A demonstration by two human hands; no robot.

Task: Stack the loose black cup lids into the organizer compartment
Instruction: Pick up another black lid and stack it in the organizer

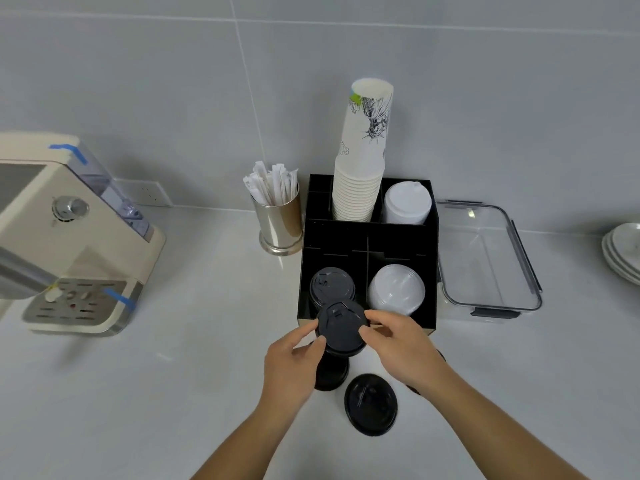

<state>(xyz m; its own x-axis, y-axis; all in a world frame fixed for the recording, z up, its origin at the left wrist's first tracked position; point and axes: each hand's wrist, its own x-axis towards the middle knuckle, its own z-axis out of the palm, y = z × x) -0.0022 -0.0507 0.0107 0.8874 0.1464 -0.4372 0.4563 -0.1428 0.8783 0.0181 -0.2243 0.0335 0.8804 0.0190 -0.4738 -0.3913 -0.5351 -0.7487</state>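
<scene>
A black organizer [429, 244] stands on the white counter. Its front-left compartment holds a stack of black lids [331, 285]. Just in front of it, above the counter, I hold a small stack of black lids [341, 329] between both hands. My left hand [291, 362] grips its left edge and my right hand [401, 344] grips its right edge. A loose black lid [370, 403] lies on the counter below my hands. Another black lid [330, 374] lies partly hidden under the held stack. A dark edge shows under my right wrist.
The organizer also holds clear lids [396, 289], white lids [407, 202] and a tall stack of paper cups [363, 154]. A metal cup of wrapped stirrers [278, 216] stands to its left, a coffee machine [69, 244] further left. A clear plastic container [485, 258] and plates [623, 251] sit right.
</scene>
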